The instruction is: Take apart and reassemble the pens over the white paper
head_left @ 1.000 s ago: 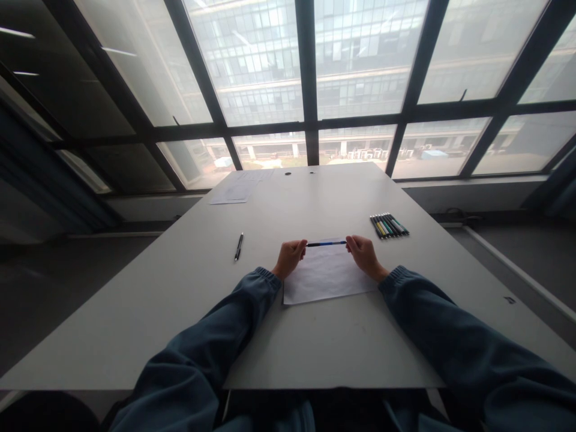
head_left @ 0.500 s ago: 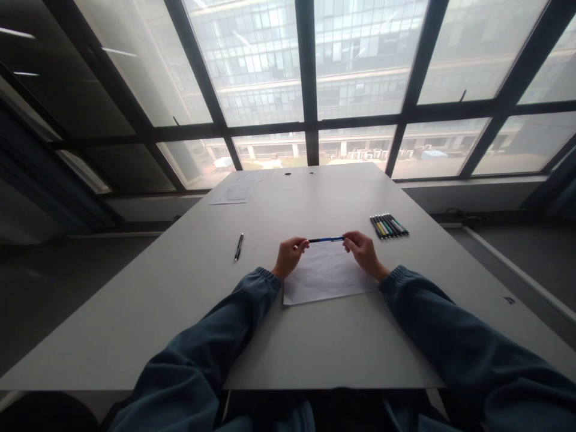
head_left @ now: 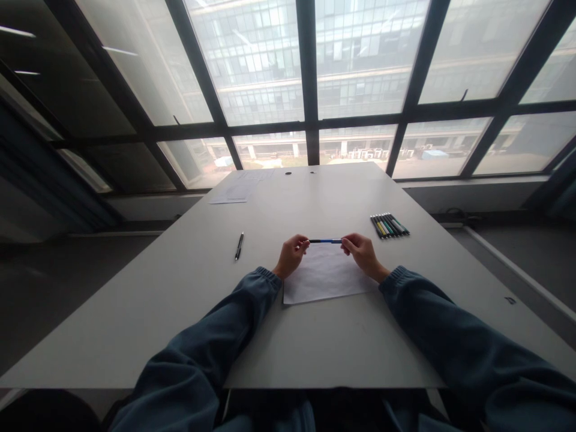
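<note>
A blue and black pen (head_left: 327, 241) is stretched level between my two hands, above the far edge of a white sheet of paper (head_left: 330, 279). My left hand (head_left: 291, 254) pinches its black end between thumb and fingers. At the other end, the fingers of my right hand (head_left: 361, 252) are closed on the pen. Both wrists rest at the sides of the sheet. To the left of my left hand, a black pen (head_left: 239, 246) lies on the table. A row of several pens (head_left: 389, 226) with differently coloured barrels lies beyond my right hand.
The white table (head_left: 180, 336) reaches from my body to the windows. More papers (head_left: 231, 191) lie at its far left, and a small dark disc (head_left: 288, 173) is set near the far edge. A small dark mark (head_left: 510, 300) shows at the right edge.
The pen between my hands has turned a little about its length, so its clip no longer shows the same way. My fingers have shifted slightly; the rest stays put.
</note>
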The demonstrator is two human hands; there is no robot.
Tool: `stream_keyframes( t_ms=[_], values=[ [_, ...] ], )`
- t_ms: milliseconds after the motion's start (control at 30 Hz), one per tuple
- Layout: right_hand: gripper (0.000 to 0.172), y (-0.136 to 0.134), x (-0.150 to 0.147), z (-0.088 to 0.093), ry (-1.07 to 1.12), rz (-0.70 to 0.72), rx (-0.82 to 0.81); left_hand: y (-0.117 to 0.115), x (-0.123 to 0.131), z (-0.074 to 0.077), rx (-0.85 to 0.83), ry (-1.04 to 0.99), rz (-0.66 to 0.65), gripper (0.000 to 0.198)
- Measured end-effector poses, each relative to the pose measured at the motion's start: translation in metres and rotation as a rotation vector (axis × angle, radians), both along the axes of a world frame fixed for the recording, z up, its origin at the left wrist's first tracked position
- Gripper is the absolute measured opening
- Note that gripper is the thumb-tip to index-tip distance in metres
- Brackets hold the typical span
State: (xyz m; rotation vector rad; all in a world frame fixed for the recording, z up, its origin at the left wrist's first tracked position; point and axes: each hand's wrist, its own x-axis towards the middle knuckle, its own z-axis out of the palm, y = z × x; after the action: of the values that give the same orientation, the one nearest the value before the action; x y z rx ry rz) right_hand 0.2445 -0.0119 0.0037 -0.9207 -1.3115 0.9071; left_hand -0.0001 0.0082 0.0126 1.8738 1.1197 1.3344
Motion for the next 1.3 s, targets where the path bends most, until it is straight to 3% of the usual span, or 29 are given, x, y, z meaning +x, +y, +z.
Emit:
stream_keyframes(
  t_ms=[133,433,667,1100,1300],
  values=[
    [0.034,-0.002,0.000,0.001,-0.013,0.006,-0.018,-0.004,-0.001,0.004,0.001,0.042,-0.051,0.034],
    [0.035,-0.003,0.000,0.002,-0.016,0.009,-0.035,-0.008,-0.004,0.006,0.073,0.150,-0.028,0.052],
    [0.034,-0.004,-0.001,0.003,-0.027,0.002,-0.014,-0.008,-0.006,0.004,0.044,0.095,-0.091,0.054],
    [0.034,-0.003,-0.001,0.002,-0.038,0.007,0.014,-0.011,-0.002,0.007,0.065,0.087,-0.062,0.059],
    [0.032,-0.007,-0.004,0.003,-0.103,0.020,0.058,-0.007,0.000,0.000,-0.030,-0.089,-0.064,0.062]
  ],
)
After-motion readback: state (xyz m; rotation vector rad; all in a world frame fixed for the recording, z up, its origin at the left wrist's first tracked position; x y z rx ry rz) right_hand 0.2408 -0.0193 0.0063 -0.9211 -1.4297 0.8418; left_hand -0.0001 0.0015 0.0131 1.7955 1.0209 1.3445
